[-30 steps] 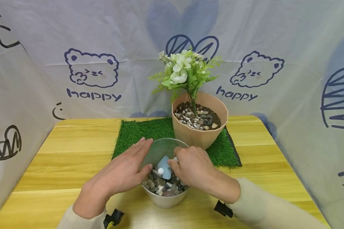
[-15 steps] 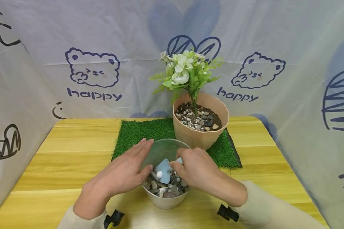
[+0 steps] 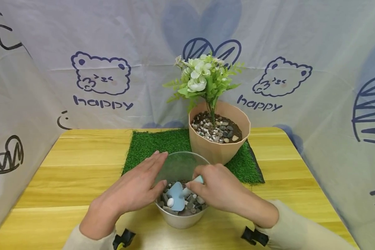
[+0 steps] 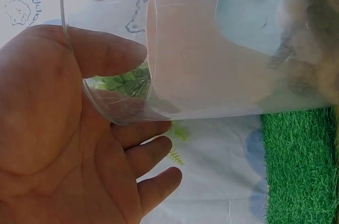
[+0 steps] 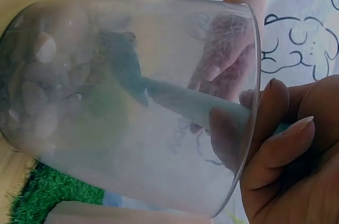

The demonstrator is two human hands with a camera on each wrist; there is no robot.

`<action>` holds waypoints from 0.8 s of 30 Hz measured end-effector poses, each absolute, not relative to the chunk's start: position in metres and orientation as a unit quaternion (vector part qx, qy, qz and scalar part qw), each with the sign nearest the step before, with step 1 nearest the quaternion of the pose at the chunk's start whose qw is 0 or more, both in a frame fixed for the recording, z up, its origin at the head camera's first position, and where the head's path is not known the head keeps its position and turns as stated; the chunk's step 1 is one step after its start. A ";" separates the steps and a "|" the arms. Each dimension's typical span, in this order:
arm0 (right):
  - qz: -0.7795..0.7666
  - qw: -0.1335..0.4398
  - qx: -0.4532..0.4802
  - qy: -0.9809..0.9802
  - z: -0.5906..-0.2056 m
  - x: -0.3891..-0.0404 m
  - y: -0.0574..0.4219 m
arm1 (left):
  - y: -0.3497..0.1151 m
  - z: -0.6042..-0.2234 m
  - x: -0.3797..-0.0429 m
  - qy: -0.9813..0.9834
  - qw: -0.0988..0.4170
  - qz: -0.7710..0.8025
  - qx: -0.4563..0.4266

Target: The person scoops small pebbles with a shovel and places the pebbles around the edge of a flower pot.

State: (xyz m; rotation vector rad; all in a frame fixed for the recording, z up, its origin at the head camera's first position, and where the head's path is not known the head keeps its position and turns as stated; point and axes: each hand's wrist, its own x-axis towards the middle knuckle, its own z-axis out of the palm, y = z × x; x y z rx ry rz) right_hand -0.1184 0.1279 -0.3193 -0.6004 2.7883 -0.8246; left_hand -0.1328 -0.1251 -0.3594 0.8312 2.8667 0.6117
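Observation:
A clear container [image 3: 182, 221] with a pale lower part holds several grey, brown and white pebbles [image 3: 192, 205]. Fingers straight and held together, my left hand [image 3: 129, 189] rests along its left rim, the thumb over the edge; the left wrist view shows that hand [image 4: 79, 123] at the glassy rim. My right hand [image 3: 217, 184] grips the handle of a small light-blue trowel [image 3: 176, 198] over the right rim. The trowel's blade lies among the pebbles with a white pebble [image 3: 170, 202] at its left edge. Through the wall, the right wrist view shows the trowel handle [image 5: 185, 101] slanting inward.
Behind the container, a peach flowerpot [image 3: 217, 151] with soil, pebbles and a white-flowered plant [image 3: 201, 78] stands on a green turf mat [image 3: 153, 142]. The wooden table [image 3: 90, 149] is enclosed by printed white cloth [image 3: 156, 31].
The trowel blade has gone down and toward the near left of the container, further into the pebbles. My right hand has shifted slightly right and nearer; the left has stayed put.

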 end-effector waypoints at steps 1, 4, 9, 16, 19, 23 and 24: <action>-0.284 0.090 -0.200 0.933 -0.319 -0.118 0.130 | -0.125 -0.359 -0.133 0.940 0.047 0.200 0.273; -0.316 0.106 -0.192 0.923 -0.319 -0.117 0.135 | -0.125 -0.359 -0.133 0.939 0.044 0.201 0.277; -0.365 0.133 -0.180 0.904 -0.315 -0.116 0.145 | -0.125 -0.358 -0.133 0.938 0.041 0.201 0.279; -0.391 0.157 -0.165 0.892 -0.317 -0.117 0.148 | -0.125 -0.358 -0.133 0.940 0.046 0.198 0.274; -0.397 0.162 -0.161 0.889 -0.321 -0.116 0.149 | -0.125 -0.358 -0.133 0.941 0.049 0.199 0.271; -0.418 0.155 -0.147 0.883 -0.323 -0.114 0.154 | -0.125 -0.358 -0.133 0.940 0.048 0.199 0.272; -0.424 0.153 -0.142 0.881 -0.322 -0.113 0.156 | -0.124 -0.358 -0.133 0.940 0.048 0.199 0.273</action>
